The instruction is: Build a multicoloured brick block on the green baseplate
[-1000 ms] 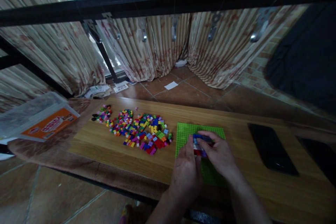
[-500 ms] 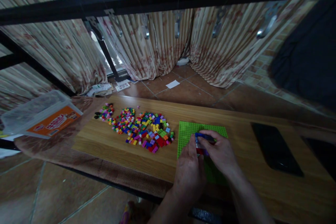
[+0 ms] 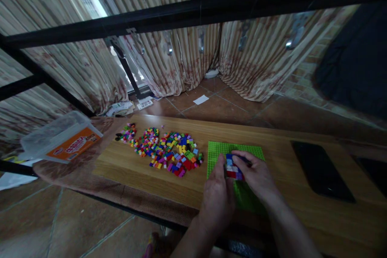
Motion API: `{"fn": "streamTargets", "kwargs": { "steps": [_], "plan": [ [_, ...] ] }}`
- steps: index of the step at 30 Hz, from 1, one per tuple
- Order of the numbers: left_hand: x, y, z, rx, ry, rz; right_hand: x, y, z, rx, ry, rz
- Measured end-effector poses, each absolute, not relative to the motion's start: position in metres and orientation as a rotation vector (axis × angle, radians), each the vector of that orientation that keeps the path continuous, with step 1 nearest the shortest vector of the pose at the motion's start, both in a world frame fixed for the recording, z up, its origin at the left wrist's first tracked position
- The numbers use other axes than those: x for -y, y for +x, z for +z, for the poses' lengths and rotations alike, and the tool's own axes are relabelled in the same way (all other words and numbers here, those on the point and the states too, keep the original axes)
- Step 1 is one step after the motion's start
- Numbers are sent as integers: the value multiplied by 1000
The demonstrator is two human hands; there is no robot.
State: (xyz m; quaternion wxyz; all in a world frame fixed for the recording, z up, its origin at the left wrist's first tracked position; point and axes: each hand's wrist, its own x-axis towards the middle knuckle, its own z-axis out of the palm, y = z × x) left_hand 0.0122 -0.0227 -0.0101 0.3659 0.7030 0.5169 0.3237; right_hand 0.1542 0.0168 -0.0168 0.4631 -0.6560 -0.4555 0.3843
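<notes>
You are working over a flat, square, bright-green studded plastic baseplate (image 3: pixel 215 151), which is lying on a long, pale-brown wooden board (image 3: pixel 136 170). A small block of blue, white, red and purple plastic bricks (image 3: pixel 232 169) is sitting over the baseplate's middle, partly hidden by your fingers; whether it is locking onto the studs, you cannot tell from here.

Your right hand (image 3: pixel 256 174) is closing thumb and fingers on the block from the baseplate's right side. Your left hand (image 3: pixel 218 198) is reaching in over the baseplate's near edge, its fingers lying together along the block's left side; whether they are gripping or only steadying is not showing.

If your right thumb is pressing off-centre, you are risking a tilted brick or a split seam, since the left fingers may be giving too little support. If you are pushing sideways, the baseplate could be sliding on the smooth board. A slipping brick could be dropping among the heap of small multicoloured plastic bricks (image 3: pixel 188 164), spreading just left of the baseplate, and getting lost there. The flat, black, glossy rectangular slab (image 3: pixel 322 171) is lying well to the baseplate's right, so a knock there is seeming unlikely.
</notes>
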Motion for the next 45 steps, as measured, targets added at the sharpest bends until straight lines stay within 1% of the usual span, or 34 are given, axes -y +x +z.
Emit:
{"fn": "streamTargets", "kwargs": {
  "steps": [8, 12, 16, 22, 26, 33, 40, 45],
  "plan": [
    [-3, -22, -15, -1423, 1723, 1001, -17, 165, -9, 833, -1622, 775],
    [-26, -61, -8, -1710, 1752, 1080, -15, 168, -8, 846, -1659, 765],
    [-33, -85, 5, -1914, 1916, 938, -13, 166, -2, 874, -1700, 796],
    [-31, -79, 3, -1899, 2243, 579, -13, 161, 3, 904, -1719, 786],
    [-36, -74, -4, -1913, 2312, 449, -12, 162, 2, 950, -1713, 765],
    [-40, -74, -7, -1962, 2347, 426, -12, 162, -2, 929, -1678, 797],
    [-42, -74, -1, -1965, 2347, 534, -13, 161, -5, 923, -1611, 797],
    [-39, -73, -2, -1924, 2344, 489, -11, 162, -3, 932, -1613, 805]
  ]
}}
